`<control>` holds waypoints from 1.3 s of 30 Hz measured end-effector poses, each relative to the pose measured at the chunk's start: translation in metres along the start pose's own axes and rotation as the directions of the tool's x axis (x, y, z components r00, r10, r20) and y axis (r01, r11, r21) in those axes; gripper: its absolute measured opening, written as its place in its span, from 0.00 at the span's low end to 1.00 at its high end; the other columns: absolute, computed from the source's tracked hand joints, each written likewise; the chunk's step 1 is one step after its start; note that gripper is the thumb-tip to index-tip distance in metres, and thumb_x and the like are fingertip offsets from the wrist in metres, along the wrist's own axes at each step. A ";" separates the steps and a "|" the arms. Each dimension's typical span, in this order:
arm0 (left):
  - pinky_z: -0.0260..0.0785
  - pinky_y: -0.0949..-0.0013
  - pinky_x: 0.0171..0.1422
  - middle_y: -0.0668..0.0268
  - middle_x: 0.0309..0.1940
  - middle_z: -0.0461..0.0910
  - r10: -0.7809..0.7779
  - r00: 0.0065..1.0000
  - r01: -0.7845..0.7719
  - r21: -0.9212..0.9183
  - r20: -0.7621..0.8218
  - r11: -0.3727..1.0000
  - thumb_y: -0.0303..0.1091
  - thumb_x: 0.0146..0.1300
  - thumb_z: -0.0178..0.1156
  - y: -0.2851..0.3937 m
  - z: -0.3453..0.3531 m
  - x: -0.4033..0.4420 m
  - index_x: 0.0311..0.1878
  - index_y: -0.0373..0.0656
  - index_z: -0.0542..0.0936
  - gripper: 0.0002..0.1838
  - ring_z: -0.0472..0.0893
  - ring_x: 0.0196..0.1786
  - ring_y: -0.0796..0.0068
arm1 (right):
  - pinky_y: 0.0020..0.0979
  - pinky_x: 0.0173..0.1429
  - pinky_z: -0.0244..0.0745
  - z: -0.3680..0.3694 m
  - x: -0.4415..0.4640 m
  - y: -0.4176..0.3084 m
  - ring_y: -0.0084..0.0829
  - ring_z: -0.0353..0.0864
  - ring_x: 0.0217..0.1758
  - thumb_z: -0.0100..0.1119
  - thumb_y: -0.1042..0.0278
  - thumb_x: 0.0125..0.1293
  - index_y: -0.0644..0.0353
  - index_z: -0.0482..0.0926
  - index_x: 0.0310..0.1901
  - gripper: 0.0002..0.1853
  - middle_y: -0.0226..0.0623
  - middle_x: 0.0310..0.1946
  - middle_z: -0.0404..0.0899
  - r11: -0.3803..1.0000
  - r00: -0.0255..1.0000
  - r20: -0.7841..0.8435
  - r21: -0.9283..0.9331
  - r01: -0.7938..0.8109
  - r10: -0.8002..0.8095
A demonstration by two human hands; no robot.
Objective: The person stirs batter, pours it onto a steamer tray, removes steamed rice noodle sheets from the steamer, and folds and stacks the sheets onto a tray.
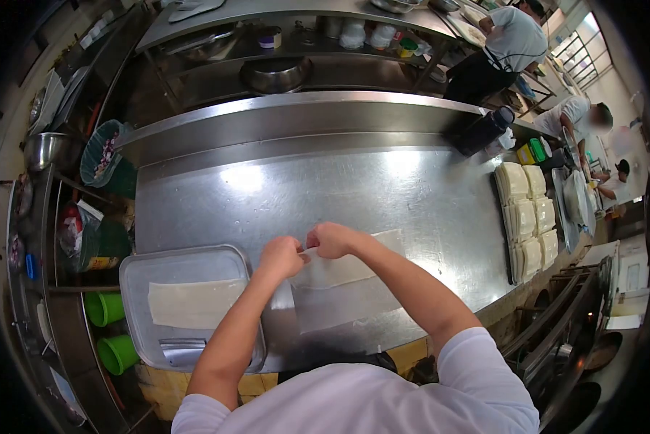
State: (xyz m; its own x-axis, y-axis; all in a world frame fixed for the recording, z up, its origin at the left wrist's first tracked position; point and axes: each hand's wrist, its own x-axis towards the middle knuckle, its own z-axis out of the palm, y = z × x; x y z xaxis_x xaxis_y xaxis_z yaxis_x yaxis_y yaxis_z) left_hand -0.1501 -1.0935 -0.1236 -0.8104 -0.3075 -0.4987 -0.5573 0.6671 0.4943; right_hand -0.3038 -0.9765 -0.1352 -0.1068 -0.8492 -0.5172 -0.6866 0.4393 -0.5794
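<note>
A thin pale dough sheet (336, 269) lies flat on the steel table, with a translucent plastic sheet (343, 309) showing under and in front of it. Close together at its left end, my left hand (283, 256) and my right hand (330, 239) both pinch the plastic sheet's edge. My fingertips partly hide exactly where they grip. To the left, a second dough sheet (194, 304) rests in a shallow plastic tray (133, 286). A flat metal piece (183, 352) sits at that tray's near end; my left forearm crosses over its right side.
Pale folded dough parcels (529, 224) stand in rows on a dark tray at the right. A dark bottle (486, 130) stands by the table's raised back ledge (303, 116). Green bins (104, 309) are at the left. Other people (513, 43) work at the far right.
</note>
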 end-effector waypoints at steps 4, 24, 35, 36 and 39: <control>0.77 0.58 0.46 0.56 0.34 0.88 0.015 0.996 -0.005 -0.105 0.093 0.994 0.44 0.62 0.73 0.002 -0.015 -0.003 0.40 0.42 0.88 0.15 0.86 0.39 0.59 | 0.45 0.51 0.80 -0.017 -0.005 0.026 0.48 0.87 0.47 0.61 0.75 0.54 0.60 0.89 0.46 0.17 0.48 0.40 0.89 0.969 0.931 0.291 -0.171 -0.176 0.220; 0.77 0.60 0.46 0.53 0.35 0.89 -0.027 1.000 0.026 -0.240 -0.001 0.970 0.41 0.60 0.74 -0.010 -0.005 -0.013 0.44 0.44 0.91 0.13 0.87 0.37 0.62 | 0.46 0.50 0.82 -0.031 -0.142 0.103 0.49 0.86 0.44 0.63 0.70 0.60 0.54 0.91 0.39 0.09 0.46 0.38 0.88 0.882 0.919 -0.253 -0.291 -0.370 0.302; 0.76 0.63 0.44 0.54 0.33 0.89 -0.003 0.959 -0.085 -0.298 -0.283 0.951 0.35 0.60 0.74 0.018 0.004 -0.105 0.44 0.42 0.90 0.12 0.87 0.34 0.65 | 0.48 0.49 0.82 -0.007 -0.222 0.081 0.50 0.87 0.40 0.62 0.70 0.60 0.57 0.91 0.37 0.09 0.49 0.34 0.87 0.956 0.854 -0.487 -0.114 -0.270 0.183; 0.76 0.63 0.44 0.54 0.34 0.89 -0.010 0.952 -0.087 -0.301 -0.307 0.950 0.35 0.60 0.74 0.021 0.008 -0.114 0.44 0.42 0.90 0.12 0.87 0.35 0.65 | 0.48 0.48 0.82 -0.002 -0.228 0.079 0.50 0.87 0.40 0.62 0.70 0.60 0.57 0.91 0.37 0.09 0.49 0.33 0.87 0.954 0.846 -0.504 -0.126 -0.271 0.174; 0.77 0.64 0.45 0.53 0.34 0.89 -0.021 0.932 -0.104 -0.323 -0.361 0.941 0.34 0.61 0.73 0.024 0.022 -0.137 0.45 0.43 0.90 0.10 0.87 0.35 0.63 | 0.48 0.47 0.82 0.015 -0.245 0.074 0.50 0.87 0.38 0.62 0.71 0.61 0.57 0.91 0.37 0.08 0.50 0.32 0.87 0.950 0.820 -0.556 -0.162 -0.266 0.135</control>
State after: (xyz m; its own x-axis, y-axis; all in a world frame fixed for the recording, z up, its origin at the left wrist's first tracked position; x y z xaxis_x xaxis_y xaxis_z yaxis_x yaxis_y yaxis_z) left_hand -0.0490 -1.0206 -0.0587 -0.8092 -0.5456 -0.2180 -0.4983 0.4408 0.7466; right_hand -0.3176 -0.7315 -0.0613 -0.5805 -0.8000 -0.1518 -0.7402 0.5961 -0.3109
